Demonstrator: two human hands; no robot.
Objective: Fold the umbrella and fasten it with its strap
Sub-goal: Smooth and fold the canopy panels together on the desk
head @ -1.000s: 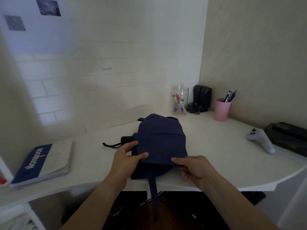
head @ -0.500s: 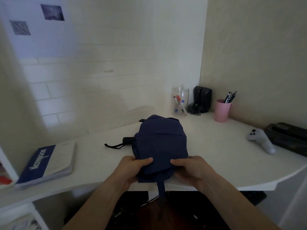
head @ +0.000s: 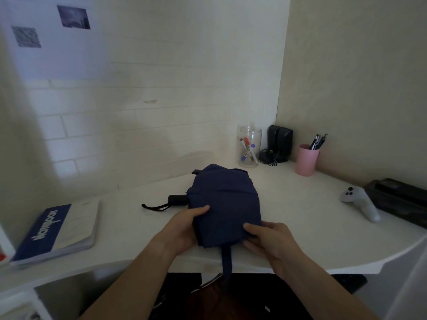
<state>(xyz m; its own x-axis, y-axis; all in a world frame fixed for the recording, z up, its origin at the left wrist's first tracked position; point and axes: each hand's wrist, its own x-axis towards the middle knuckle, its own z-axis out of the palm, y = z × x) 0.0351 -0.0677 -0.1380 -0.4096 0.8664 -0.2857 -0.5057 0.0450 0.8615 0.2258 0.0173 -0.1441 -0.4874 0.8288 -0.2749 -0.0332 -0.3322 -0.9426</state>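
Note:
A navy blue umbrella (head: 225,199) lies collapsed on the white desk (head: 300,227), its loose canopy bunched in a wide mound. Its black handle (head: 177,200) with a wrist loop sticks out to the left. The fabric strap (head: 227,262) hangs from the near end over the desk's front edge. My left hand (head: 184,227) grips the near left side of the canopy, thumb on top. My right hand (head: 268,239) grips the near right corner of the fabric, just beside the strap's root.
A blue and white notebook (head: 57,229) lies at the left. At the back stand a clear jar of markers (head: 249,146), black speakers (head: 279,142) and a pink pen cup (head: 307,159). A white controller (head: 360,202) and a black box (head: 402,202) sit at the right.
Both hands have gathered the near end of the canopy inward and tucked it tighter. My left hand slid from the handle side down to the fabric's near left edge.

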